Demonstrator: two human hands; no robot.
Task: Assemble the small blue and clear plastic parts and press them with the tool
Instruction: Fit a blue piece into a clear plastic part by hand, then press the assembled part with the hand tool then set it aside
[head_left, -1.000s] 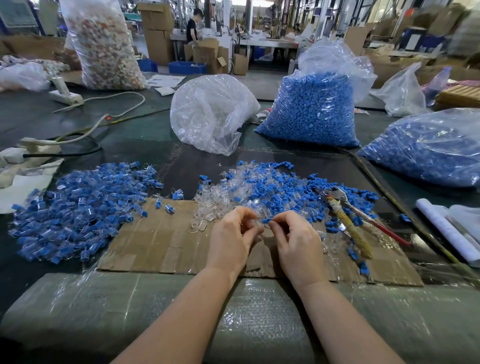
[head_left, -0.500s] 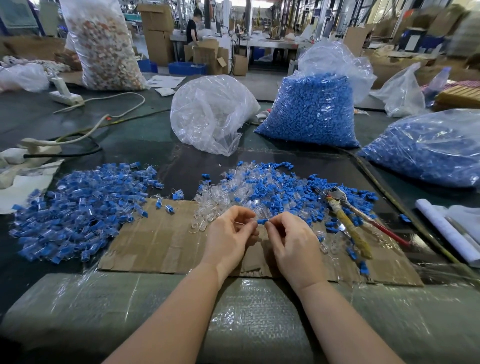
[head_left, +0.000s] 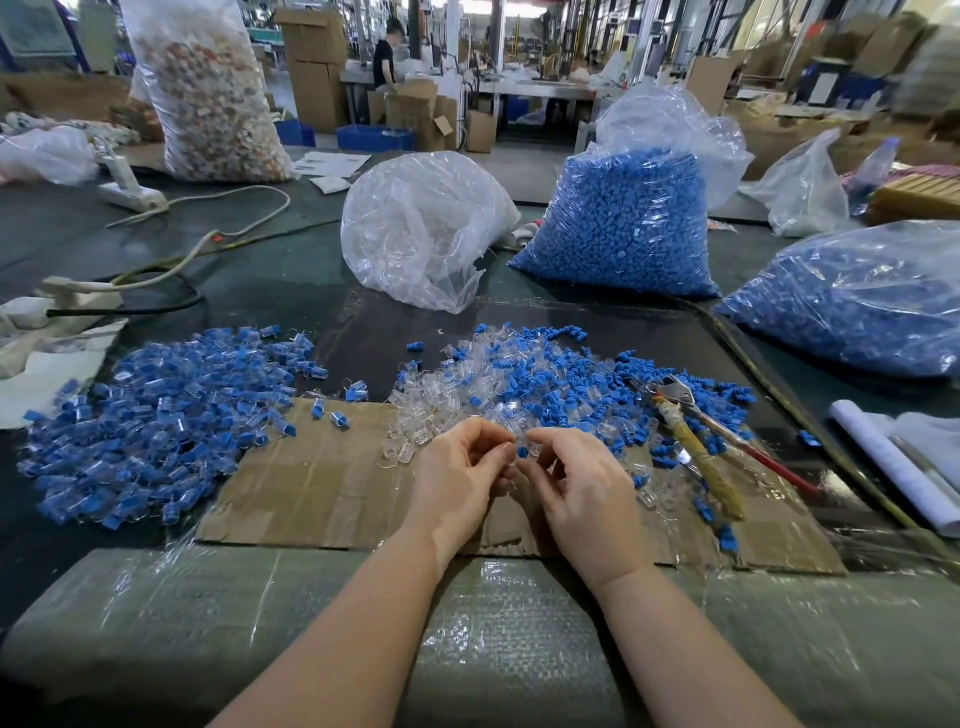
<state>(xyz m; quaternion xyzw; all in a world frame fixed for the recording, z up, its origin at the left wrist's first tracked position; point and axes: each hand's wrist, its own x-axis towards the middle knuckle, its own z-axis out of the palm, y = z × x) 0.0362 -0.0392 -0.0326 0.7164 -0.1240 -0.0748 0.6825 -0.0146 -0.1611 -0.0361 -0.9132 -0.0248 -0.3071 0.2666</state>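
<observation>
My left hand (head_left: 460, 480) and my right hand (head_left: 576, 483) meet fingertip to fingertip over a cardboard sheet (head_left: 311, 478). Between them sits a small blue part (head_left: 522, 452) pinched by my right fingers, with a clear part against my left fingertips. Just beyond lies a loose heap of clear and blue parts (head_left: 498, 379). A pile of joined blue-and-clear pieces (head_left: 166, 415) spreads on the left. The pliers-like tool (head_left: 696, 441), with a yellow and a red handle, lies to the right of my hands.
Behind the heap stand a bag of clear parts (head_left: 421, 228) and a bag of blue parts (head_left: 623, 218); another blue bag (head_left: 862, 301) lies far right. Cables and a power strip (head_left: 130, 192) cross the left side. A plastic-wrapped roll (head_left: 467, 634) runs under my forearms.
My fingers have opened out slightly and the blue part now shows between the fingertips. Both hands stay in nearly the same place.
</observation>
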